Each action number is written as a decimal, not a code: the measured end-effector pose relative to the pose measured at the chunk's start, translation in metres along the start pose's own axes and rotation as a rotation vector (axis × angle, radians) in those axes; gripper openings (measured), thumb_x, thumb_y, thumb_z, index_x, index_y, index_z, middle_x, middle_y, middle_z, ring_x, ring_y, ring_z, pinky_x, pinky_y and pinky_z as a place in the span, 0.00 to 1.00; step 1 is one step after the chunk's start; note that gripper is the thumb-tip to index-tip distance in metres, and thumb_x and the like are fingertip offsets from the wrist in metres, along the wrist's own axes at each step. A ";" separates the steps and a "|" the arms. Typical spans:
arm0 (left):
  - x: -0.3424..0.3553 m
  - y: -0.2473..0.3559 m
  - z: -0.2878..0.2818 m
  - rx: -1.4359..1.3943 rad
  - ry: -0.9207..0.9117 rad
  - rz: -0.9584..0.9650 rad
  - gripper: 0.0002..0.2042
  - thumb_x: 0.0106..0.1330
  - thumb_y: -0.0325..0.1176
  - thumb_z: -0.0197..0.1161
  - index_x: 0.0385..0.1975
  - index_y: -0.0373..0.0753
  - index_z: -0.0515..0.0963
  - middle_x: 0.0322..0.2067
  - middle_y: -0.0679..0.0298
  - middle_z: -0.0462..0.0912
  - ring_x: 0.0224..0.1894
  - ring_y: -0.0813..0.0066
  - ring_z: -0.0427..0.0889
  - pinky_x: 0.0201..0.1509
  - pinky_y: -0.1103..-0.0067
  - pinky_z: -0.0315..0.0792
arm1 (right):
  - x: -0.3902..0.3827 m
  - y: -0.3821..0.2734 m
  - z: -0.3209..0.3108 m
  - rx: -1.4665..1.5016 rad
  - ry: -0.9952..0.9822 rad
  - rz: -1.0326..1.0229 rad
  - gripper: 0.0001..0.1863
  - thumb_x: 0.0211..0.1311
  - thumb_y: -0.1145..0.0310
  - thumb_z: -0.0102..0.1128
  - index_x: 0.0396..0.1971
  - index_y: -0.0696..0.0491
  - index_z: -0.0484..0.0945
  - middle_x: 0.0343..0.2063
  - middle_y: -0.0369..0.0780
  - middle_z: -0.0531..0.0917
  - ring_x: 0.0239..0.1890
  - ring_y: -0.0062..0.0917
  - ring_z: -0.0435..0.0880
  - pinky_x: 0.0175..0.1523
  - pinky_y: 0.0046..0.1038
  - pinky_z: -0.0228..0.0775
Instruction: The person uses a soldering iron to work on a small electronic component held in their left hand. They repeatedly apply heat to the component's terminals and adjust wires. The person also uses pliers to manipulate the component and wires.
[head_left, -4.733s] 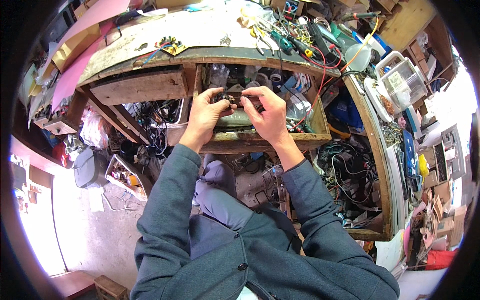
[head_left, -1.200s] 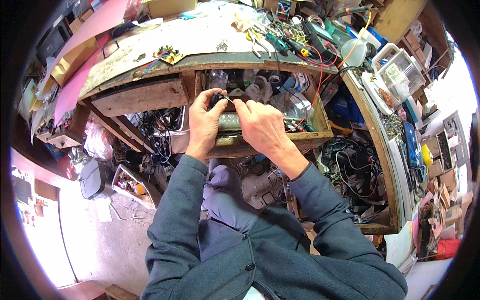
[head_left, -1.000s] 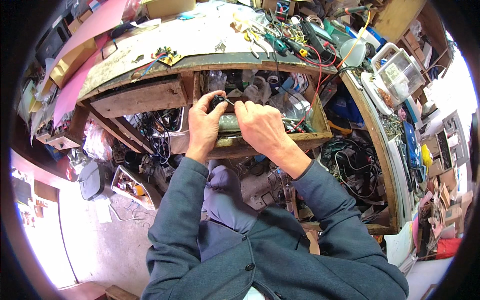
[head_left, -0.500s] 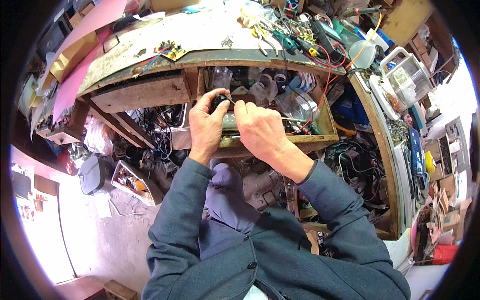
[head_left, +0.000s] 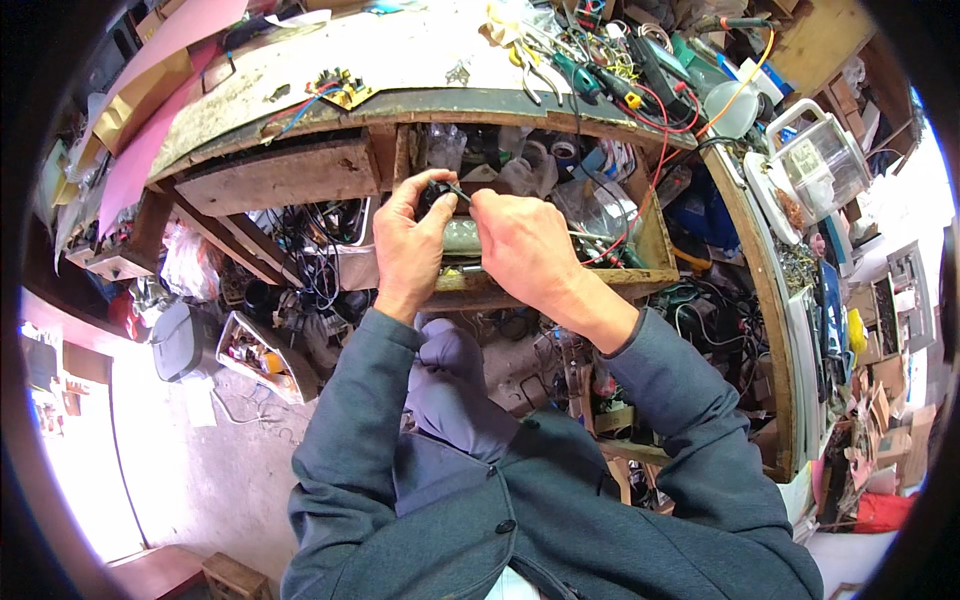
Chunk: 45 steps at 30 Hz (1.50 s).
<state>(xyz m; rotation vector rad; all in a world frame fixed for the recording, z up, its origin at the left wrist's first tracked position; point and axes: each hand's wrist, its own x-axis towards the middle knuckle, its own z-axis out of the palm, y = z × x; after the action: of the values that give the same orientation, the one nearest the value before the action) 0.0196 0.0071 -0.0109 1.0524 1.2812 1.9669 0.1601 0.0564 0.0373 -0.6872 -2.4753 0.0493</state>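
The likeliest trouble is a slip: if the thin tool (head_left: 461, 194) skids off the small dark part (head_left: 433, 196), its tip could jab the left hand (head_left: 408, 248), whose thumb and fingers pinch that part close by. A loosened pinch could also drop it among the clutter in the drawer (head_left: 600, 285) below. The part sits at the left hand's far end, mostly covered by the fingertips, just left of the right hand (head_left: 530, 238), which is curled closely around the tool.
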 end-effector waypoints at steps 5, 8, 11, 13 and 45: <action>0.000 -0.002 -0.002 0.014 -0.005 0.007 0.11 0.65 0.21 0.63 0.47 0.33 0.82 0.42 0.66 0.85 0.42 0.82 0.80 0.49 0.83 0.74 | 0.003 0.000 -0.007 0.117 -0.016 0.068 0.06 0.64 0.72 0.57 0.29 0.58 0.75 0.23 0.52 0.81 0.28 0.50 0.83 0.31 0.46 0.73; 0.000 -0.001 -0.003 0.024 0.012 0.005 0.12 0.65 0.20 0.63 0.48 0.32 0.81 0.42 0.65 0.85 0.42 0.82 0.81 0.49 0.83 0.75 | 0.007 0.004 -0.001 0.284 -0.014 0.144 0.08 0.64 0.70 0.58 0.32 0.60 0.80 0.26 0.53 0.82 0.31 0.50 0.83 0.34 0.44 0.73; 0.000 -0.003 -0.003 0.034 0.018 0.006 0.12 0.66 0.20 0.62 0.48 0.32 0.81 0.42 0.64 0.85 0.42 0.82 0.82 0.48 0.83 0.76 | 0.010 0.005 0.000 0.400 -0.027 0.212 0.10 0.64 0.69 0.57 0.30 0.61 0.81 0.27 0.54 0.82 0.33 0.50 0.83 0.38 0.43 0.74; 0.000 -0.002 -0.002 0.012 0.024 0.005 0.12 0.66 0.20 0.62 0.48 0.32 0.81 0.42 0.64 0.85 0.42 0.82 0.81 0.48 0.83 0.76 | 0.013 0.007 0.001 0.484 -0.039 0.266 0.12 0.63 0.69 0.56 0.27 0.62 0.82 0.27 0.55 0.82 0.35 0.49 0.84 0.41 0.43 0.75; 0.003 -0.011 -0.005 0.030 0.072 0.003 0.11 0.66 0.20 0.63 0.47 0.30 0.81 0.43 0.64 0.85 0.42 0.82 0.81 0.48 0.83 0.76 | 0.007 0.000 -0.004 -0.363 -0.049 -0.289 0.09 0.56 0.71 0.57 0.36 0.58 0.75 0.24 0.39 0.78 0.23 0.29 0.83 0.27 0.28 0.77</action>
<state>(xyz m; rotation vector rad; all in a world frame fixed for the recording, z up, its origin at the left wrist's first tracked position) 0.0145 0.0112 -0.0208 1.0067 1.3524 2.0092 0.1572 0.0590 0.0439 -0.4665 -2.6324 -0.5083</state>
